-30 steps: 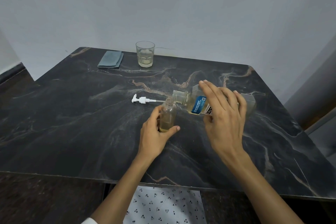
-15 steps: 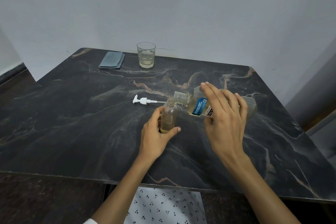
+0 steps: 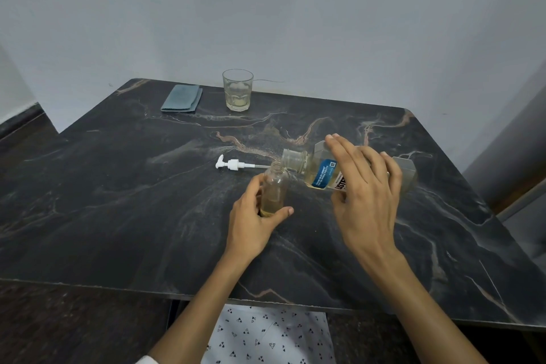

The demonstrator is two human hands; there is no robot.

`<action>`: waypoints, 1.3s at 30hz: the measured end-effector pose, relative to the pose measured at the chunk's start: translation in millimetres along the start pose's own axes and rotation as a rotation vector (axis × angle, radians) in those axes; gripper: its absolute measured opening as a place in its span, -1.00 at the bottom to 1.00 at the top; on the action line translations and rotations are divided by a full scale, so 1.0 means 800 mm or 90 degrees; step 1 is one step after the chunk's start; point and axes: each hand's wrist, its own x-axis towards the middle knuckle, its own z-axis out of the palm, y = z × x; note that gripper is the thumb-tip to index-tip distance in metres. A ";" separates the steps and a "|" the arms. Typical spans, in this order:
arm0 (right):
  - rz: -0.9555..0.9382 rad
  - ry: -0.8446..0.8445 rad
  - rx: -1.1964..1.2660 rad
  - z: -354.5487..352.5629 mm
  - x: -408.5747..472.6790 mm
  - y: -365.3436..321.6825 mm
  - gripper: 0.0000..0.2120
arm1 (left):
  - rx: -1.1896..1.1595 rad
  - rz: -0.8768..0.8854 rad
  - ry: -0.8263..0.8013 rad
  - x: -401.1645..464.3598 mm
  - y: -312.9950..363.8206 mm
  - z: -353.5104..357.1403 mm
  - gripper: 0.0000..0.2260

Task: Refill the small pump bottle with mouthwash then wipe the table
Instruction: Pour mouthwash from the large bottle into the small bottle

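Observation:
The small clear bottle (image 3: 274, 186) stands upright on the dark marble table (image 3: 118, 201), with pale yellow liquid in its bottom part. My left hand (image 3: 251, 224) grips its base between thumb and fingers. My right hand (image 3: 363, 195) holds the large mouthwash bottle (image 3: 319, 171) tipped on its side, its open neck right at the small bottle's mouth. The white pump top (image 3: 233, 163) lies on the table just behind and left of the small bottle.
A folded blue-grey cloth (image 3: 181, 98) lies at the table's far left. A drinking glass (image 3: 237, 89) with a little pale liquid stands beside it, near the wall. The table's near edge runs across just above my lap.
The mouthwash bottle stays tilted over the small bottle. Both hands keep their holds with hardly any shift.

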 end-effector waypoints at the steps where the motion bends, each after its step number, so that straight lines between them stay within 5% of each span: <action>1: 0.000 0.001 0.001 0.000 0.000 0.000 -0.11 | -0.001 0.000 0.000 0.000 0.000 0.000 -0.43; 39: 0.006 0.002 0.006 -0.001 0.000 -0.001 -0.15 | 0.015 0.015 0.001 0.000 0.000 -0.002 -0.45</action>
